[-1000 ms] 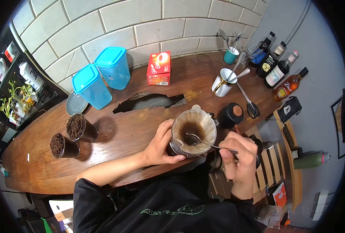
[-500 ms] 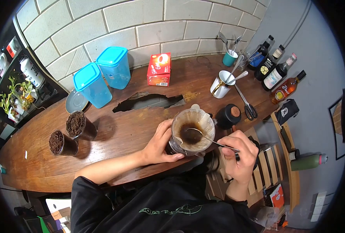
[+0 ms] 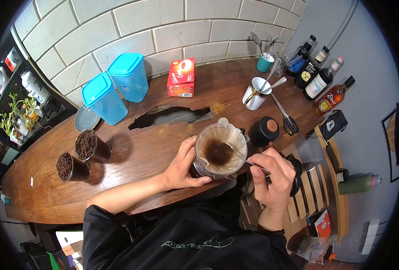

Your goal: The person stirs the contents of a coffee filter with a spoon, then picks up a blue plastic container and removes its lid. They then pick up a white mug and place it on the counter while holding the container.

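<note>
A clear coffee dripper [image 3: 226, 124] lined with a paper filter [image 3: 236, 143] stands near the table's front edge. Dark wet coffee [image 3: 218, 153] fills the bottom of the filter. My left hand [image 3: 183, 167] is wrapped round the left side of the glass vessel under the dripper. Between the fingers of my right hand [image 3: 273, 177] is the handle of a metal spoon [image 3: 244, 159]; its bowl end reaches into the filter and is partly hidden in the coffee. Just behind the dripper's right side sits a black round container [image 3: 265, 132] with a cork-coloured spot on top.
Two glasses of dark grounds [image 3: 91, 146] stand at left, near blue-lidded containers [image 3: 129, 78] and a grey plate [image 3: 86, 119]. Behind the dripper is a jagged hole [image 3: 170, 118] in the tabletop. A red box [image 3: 181, 77], white mug [image 3: 254, 95], scissors [image 3: 290, 123] and bottles [image 3: 318, 85] stand farther back.
The spoon has shifted within the filter, its tip now toward the right side of the coffee. My right hand has moved slightly left; my left hand keeps its hold.
</note>
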{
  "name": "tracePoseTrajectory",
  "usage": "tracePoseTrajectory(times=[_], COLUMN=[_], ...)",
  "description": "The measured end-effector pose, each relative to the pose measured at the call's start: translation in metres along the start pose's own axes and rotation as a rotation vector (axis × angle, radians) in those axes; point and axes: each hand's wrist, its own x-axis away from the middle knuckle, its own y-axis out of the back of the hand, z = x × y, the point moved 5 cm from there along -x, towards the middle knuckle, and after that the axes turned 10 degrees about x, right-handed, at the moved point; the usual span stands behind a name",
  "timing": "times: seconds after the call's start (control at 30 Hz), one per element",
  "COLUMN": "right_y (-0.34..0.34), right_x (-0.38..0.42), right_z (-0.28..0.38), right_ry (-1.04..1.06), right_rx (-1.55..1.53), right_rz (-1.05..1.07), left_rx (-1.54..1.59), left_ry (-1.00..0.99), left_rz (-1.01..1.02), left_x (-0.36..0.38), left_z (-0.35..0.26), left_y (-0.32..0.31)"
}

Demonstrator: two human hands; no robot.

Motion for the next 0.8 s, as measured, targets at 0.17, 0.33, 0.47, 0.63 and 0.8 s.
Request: tracePoseTrajectory(times=[0.17,0.33,0.47,0.63,0.8], right_y=[-0.0012,-0.0031,-0.0057,-0.0085,-0.0093], right_x=[-0.0001,-0.0023,-0.0051,-0.0048,-0.0034], right_z=[0.0034,0.0049,0.0072,0.0058,0.0022], right_ry=[-0.009,-0.022,-0.037,-0.076,-0.124], right_rx=[-0.044,-0.048,-0.07,-0.106,-0.125], right_rz=[0.08,0.096,0.129,0.133,0.124], left_rx=[0.011,-0.02,-0.003,0.006,-0.024], left_ry=[0.007,-0.016,-0.017,-0.006,-0.015], left_rz=[0.004,0.002,-0.007,0.004,0.004], left_x=[-0.0003,0.0,-0.0009,-0.0009,0.0001], left_z=[0.0004,-0.0016,-0.0021,-0.0019,-0.0018], left_y=[-0.0003,0.0,0.0003,0.0003,0.0004])
